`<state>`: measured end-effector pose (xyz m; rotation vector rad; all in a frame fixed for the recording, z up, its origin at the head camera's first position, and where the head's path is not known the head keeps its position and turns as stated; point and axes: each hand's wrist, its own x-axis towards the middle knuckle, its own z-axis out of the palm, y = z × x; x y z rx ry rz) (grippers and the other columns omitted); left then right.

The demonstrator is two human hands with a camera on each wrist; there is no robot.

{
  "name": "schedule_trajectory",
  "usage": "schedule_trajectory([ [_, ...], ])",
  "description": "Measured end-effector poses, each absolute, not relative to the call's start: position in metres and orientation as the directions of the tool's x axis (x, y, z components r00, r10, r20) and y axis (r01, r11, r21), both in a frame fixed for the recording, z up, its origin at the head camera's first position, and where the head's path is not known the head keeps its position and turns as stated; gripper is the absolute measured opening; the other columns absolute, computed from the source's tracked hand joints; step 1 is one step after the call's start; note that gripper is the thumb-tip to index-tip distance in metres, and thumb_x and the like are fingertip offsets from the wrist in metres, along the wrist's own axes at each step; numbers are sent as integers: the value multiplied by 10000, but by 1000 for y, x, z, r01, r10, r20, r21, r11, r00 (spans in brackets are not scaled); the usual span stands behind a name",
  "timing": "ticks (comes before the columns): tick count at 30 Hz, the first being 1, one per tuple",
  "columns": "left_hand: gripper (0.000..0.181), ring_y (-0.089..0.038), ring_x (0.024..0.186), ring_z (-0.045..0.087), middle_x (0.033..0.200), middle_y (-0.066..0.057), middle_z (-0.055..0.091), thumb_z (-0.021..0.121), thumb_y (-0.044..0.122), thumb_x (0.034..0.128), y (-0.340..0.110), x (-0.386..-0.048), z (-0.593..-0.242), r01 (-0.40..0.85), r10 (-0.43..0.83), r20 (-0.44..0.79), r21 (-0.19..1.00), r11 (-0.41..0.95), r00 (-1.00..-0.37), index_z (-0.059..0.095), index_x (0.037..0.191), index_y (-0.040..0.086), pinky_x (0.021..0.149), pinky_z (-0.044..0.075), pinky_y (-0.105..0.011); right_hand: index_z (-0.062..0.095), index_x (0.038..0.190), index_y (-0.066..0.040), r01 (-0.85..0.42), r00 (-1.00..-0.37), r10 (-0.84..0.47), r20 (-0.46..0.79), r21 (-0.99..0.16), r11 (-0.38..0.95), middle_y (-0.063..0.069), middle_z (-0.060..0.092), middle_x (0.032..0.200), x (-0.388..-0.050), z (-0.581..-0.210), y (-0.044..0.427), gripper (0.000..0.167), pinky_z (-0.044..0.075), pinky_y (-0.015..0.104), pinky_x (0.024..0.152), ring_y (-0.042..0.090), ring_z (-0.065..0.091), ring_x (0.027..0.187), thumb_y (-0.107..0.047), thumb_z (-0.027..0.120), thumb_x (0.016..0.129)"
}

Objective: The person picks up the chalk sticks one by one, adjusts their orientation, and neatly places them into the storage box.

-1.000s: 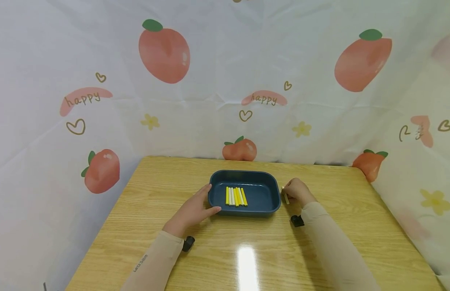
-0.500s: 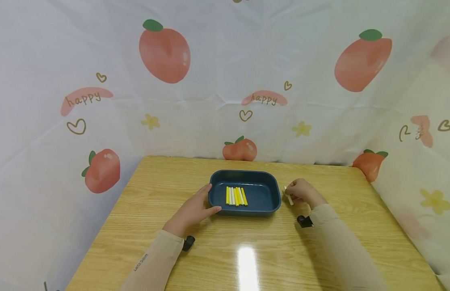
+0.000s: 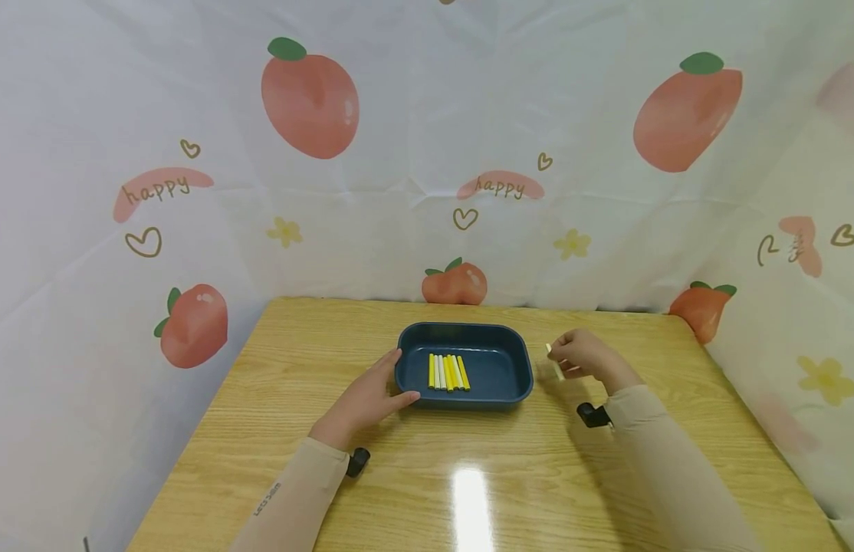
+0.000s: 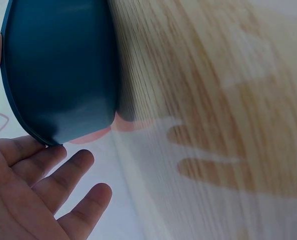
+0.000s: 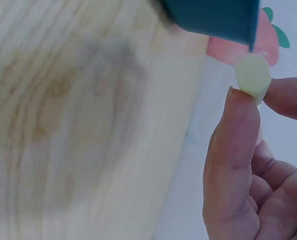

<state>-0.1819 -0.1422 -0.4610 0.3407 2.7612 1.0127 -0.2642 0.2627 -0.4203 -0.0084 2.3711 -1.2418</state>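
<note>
A dark blue oblong tray [image 3: 496, 372] sits on the table, holding a row of several white and yellow chalk sticks [image 3: 449, 373] in its left half. My left hand [image 3: 361, 402] rests against the tray's left end, thumb at the near side and fingers spread; the left wrist view shows fingertips [image 4: 56, 150] touching the rim. Right of the tray, my right hand [image 3: 591, 359] pinches a pale chalk stick [image 3: 557, 370] between thumb and fingers, tilted and raised off the table. Its blunt pale end shows in the right wrist view, above the right hand [image 5: 243, 165].
The light wooden table [image 3: 372, 491] runs back to a white cloth wall [image 3: 379, 153] printed with peaches, and the cloth also hangs along both sides. Glare lies on the table's near middle. A small black wrist camera [image 3: 592, 415] sits by the right cuff.
My right hand has moved right, away from the tray, and slightly up with the chalk. The left hand, the tray and the chalks in it have stayed in place.
</note>
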Motion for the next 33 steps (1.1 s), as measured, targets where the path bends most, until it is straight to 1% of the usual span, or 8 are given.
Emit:
schedule_trajectory([
  [4,970,-294,1492,264,1654,-84,209,706,524,901,-142,-182,-461,151,273,-90,649,746,-958,185,1614,122,1177,299,-488,576,961,1,186,-895,-229,-382,-789,586,141,580,1039,-262,-411,262,117,579,327,690,173,539,729,-104,579,1011],
  [7,968,-296,1492,265,1653,-84,211,708,518,902,-142,-182,-461,150,270,-89,649,745,-959,187,1614,120,1176,298,-490,585,1007,10,177,-895,-239,-376,-792,584,166,589,1043,-263,-405,261,123,589,335,706,187,572,757,-113,579,1011],
  [11,965,-298,1490,268,1651,-90,216,711,510,903,-142,-182,-461,152,270,-86,651,744,-959,192,1612,114,1176,300,-489,575,1003,8,160,-889,-266,-374,-795,585,142,576,1035,-262,-398,258,144,583,344,743,203,576,797,-133,553,1024],
  [15,969,-296,1490,268,1651,-92,215,711,513,901,-142,-182,-461,156,275,-84,653,741,-958,191,1612,111,1176,300,-486,552,1079,20,168,-872,-304,-384,-818,550,145,559,1119,-261,-391,253,181,578,357,802,228,584,882,-155,549,1034],
  [17,971,-293,1490,269,1651,-89,215,709,521,899,-142,-182,-462,156,276,-83,655,739,-958,190,1613,114,1176,301,-485,540,1121,23,182,-866,-313,-389,-831,526,139,555,1125,-262,-387,250,210,576,353,810,234,584,897,-164,562,1030],
  [21,971,-293,1489,272,1650,-88,218,708,523,898,-143,-182,-463,157,276,-80,656,738,-958,191,1613,117,1175,303,-485,533,1152,22,204,-859,-324,-397,-844,496,119,554,1076,-264,-382,243,230,574,339,792,220,573,873,-171,565,1032],
  [28,969,-292,1490,270,1648,-88,227,717,510,897,-142,-182,-462,148,269,-88,656,740,-959,196,1611,111,1177,299,-481,523,1010,-63,235,-839,-361,-407,-869,435,70,538,968,-269,-373,229,111,560,307,744,145,560,766,-166,559,1030],
  [33,977,-291,1490,270,1648,-87,226,716,522,893,-142,-182,-462,148,269,-86,659,738,-959,195,1612,115,1177,300,-481,533,1011,-64,261,-821,-384,-422,-877,404,43,524,900,-273,-367,214,100,557,292,733,142,545,750,-158,565,1026],
])
